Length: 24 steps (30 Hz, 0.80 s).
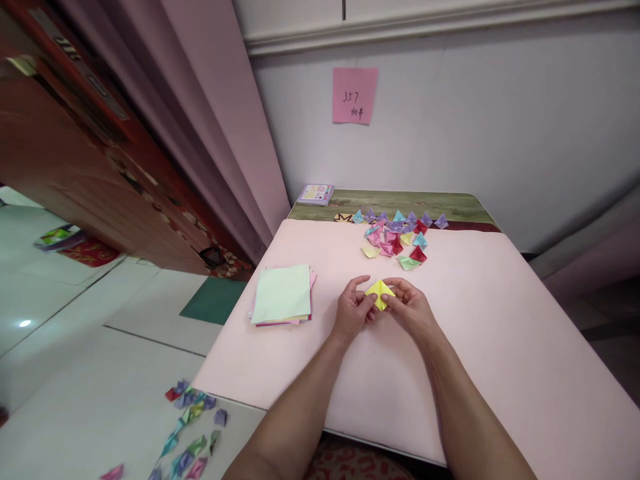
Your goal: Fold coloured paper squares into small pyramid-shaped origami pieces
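Observation:
A small folded yellow paper piece (379, 292) is held between both my hands just above the pink tabletop (480, 333). My left hand (353, 310) pinches its left side with thumb and fingers closed. On the right, my right hand (410, 308) grips the other side, fingers curled round it. Beyond my hands lies a heap of several folded paper pieces (397, 235) in pink, red, purple, blue, green and yellow.
A stack of square coloured paper sheets (283, 295), pale green on top, lies left of my hands. A small printed packet (316, 194) sits at the table's far left corner. More folded pieces (193, 427) are scattered on the floor at lower left. A pink note (355, 95) hangs on the wall.

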Tool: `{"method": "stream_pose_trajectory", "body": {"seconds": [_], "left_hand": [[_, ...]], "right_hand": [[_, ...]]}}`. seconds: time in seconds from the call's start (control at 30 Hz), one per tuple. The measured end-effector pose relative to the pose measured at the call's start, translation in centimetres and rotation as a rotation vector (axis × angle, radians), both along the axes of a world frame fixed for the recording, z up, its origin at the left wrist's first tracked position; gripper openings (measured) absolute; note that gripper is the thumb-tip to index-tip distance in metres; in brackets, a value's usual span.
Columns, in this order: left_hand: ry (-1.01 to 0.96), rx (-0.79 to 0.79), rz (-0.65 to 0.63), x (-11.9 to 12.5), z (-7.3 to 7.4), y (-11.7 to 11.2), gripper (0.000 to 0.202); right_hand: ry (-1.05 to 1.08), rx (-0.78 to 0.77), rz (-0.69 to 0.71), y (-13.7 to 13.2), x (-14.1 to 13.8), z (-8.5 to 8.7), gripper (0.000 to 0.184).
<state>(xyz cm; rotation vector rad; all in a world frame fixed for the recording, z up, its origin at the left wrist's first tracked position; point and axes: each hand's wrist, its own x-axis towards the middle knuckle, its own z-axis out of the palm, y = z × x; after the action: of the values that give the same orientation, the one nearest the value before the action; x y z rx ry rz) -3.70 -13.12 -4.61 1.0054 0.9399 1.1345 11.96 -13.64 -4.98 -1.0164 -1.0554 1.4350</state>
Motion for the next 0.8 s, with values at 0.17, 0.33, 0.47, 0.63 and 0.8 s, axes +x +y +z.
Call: {"method": "stream_pose_trajectory", "body": {"seconds": [0.17, 0.33, 0.47, 0.63, 0.8], "left_hand": [[0.017, -0.022, 0.0, 0.09, -0.58, 0.1, 0.037], [0.234, 0.276, 0.164, -0.24, -0.57, 0.16, 0.021], [0.39, 0.537, 0.265, -0.39, -0.3, 0.17, 0.016], [0.386, 0.557, 0.243, -0.2, -0.64, 0.09, 0.051], [0.462, 0.73, 0.319, -0.31, -0.42, 0.08, 0.051]], "right_hand": [[-0.03, 0.029, -0.063, 0.09, -0.09, -0.11, 0.049], [-0.068, 0.048, -0.103, 0.12, -0.38, -0.41, 0.036], [-0.22, 0.081, -0.159, 0.06, -0.29, -0.56, 0.031], [-0.319, 0.277, -0.232, 0.19, -0.05, -0.47, 0.017], [-0.311, 0.192, -0.267, 0.26, -0.1, -0.97, 0.022]]}}
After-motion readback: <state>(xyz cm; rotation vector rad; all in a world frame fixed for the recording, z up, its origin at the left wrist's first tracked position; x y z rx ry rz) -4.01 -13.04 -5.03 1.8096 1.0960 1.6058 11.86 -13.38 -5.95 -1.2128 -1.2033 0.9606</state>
